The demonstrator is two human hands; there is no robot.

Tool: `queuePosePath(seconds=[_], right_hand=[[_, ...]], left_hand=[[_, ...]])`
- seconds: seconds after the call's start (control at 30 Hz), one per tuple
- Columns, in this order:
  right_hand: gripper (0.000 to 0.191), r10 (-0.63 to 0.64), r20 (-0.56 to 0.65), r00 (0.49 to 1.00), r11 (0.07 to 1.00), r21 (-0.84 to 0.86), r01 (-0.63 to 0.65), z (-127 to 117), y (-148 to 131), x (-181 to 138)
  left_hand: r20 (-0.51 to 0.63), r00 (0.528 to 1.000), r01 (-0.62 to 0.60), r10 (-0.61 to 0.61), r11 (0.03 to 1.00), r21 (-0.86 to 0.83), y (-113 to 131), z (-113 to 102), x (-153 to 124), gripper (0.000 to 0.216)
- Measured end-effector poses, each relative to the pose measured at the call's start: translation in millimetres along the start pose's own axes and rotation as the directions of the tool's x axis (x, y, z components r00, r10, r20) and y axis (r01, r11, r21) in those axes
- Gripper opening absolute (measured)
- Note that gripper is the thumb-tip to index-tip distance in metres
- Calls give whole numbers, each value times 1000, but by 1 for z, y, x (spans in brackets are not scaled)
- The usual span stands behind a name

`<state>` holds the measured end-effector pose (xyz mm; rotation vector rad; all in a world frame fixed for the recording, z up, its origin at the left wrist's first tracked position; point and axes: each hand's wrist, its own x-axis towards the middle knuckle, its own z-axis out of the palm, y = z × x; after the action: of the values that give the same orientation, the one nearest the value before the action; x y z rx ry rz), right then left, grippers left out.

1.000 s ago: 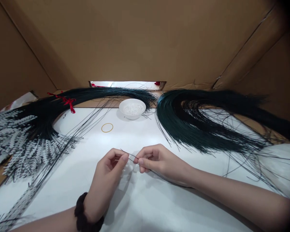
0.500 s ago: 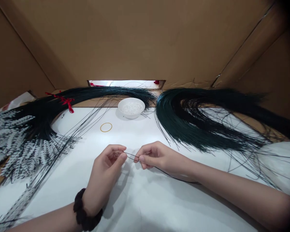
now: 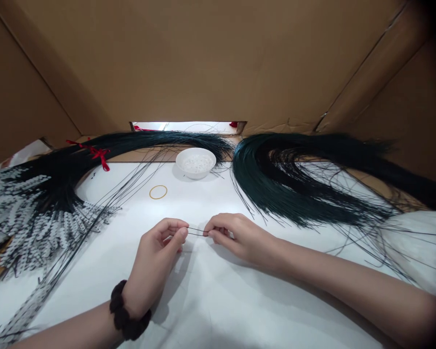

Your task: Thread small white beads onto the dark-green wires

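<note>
Between my two hands runs a thin dark strand (image 3: 196,231), doubled into two near-parallel lines. My left hand (image 3: 162,252), with a dark scrunchie (image 3: 128,312) on its wrist, pinches one end between thumb and fingertips. On the other side my right hand (image 3: 240,237) pinches the strand with thumb and forefinger, a short gap from the left. Beyond the hands stands a white bowl (image 3: 196,163) holding small clear or white bits, too small to name. A yellow rubber band (image 3: 158,192) lies flat on the white surface to its left.
A bundle of dark strands (image 3: 131,141), tied with red ribbon (image 3: 101,154), spreads left into ends with white pieces (image 3: 25,213). Another dark bundle (image 3: 261,179) curves at the right, near a white plastic bag (image 3: 417,247). Cardboard walls (image 3: 189,63) enclose the back and sides.
The right hand has turned slightly and both pinches remain closed. The strand between them now runs more level; its loose length below the right forearm no longer shows.
</note>
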<state>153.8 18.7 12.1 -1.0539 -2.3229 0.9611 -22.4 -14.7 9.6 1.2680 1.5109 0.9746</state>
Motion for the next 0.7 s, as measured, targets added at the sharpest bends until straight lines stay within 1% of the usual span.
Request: queuePosePath(seconds=[0.13, 0.27, 0.37, 0.43, 0.57, 0.63, 0.7], right_hand=[[20, -14, -23, 1000, 998, -65, 12, 0, 2, 0], [22, -36, -40, 999, 988, -151, 30, 1, 6, 0], [21, -20, -27, 999, 987, -159, 15, -1, 6, 0], [20, 14, -10, 1000, 993, -116, -15, -3, 5, 1], [16, 114, 54, 992, 993, 24, -115, -9, 4, 4], [15, 155, 113, 981, 979, 117, -168, -14, 8, 6], [15, 198, 185, 963, 944, 228, -238, -21, 14, 9]], left_hand=[[-9, 999, -31, 31, 999, 40, 1, 0, 1, 14], [34, 995, -95, 92, 991, 89, -1, 1, 0, 13], [71, 989, -138, 129, 979, 150, -2, 0, -1, 12], [89, 986, -152, 139, 973, 174, -2, 0, -1, 11], [92, 986, -156, 141, 972, 179, -1, 0, -1, 12], [86, 985, -162, 149, 971, 174, 0, 1, -1, 13], [75, 984, -170, 160, 971, 169, 2, 1, -1, 13]])
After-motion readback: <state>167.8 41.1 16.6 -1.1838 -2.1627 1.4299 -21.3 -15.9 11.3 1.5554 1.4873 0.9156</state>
